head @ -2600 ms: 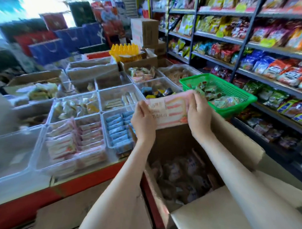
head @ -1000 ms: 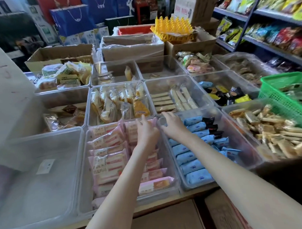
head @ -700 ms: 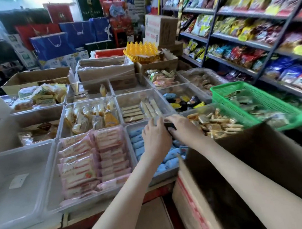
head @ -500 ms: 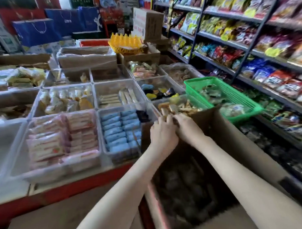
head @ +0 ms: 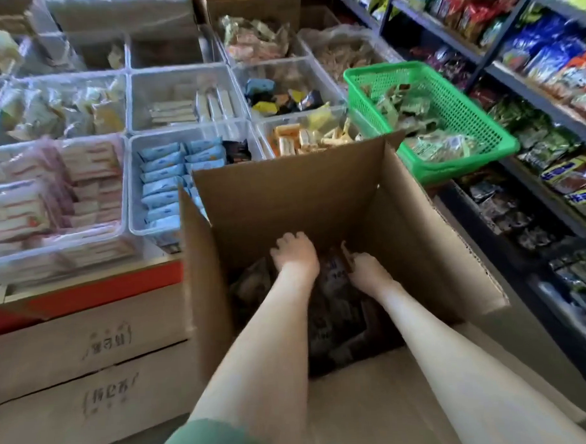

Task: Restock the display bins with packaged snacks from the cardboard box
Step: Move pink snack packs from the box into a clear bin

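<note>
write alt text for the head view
A person's left hand and right hand reach into an open cardboard box of dark snack packets. Clear display bins of wrapped snacks stand to its left, a green basket beyond it.

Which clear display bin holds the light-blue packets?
The front-row bin directly left of the cardboard box; its left neighbour holds pink packets.

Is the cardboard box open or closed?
Open: the cardboard box has its flaps spread; left hand and right hand reach inside.

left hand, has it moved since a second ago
Yes. The left hand has left the clear plastic bin of pink packets and gone down into the open brown cardboard box, at its dark packets.
</note>
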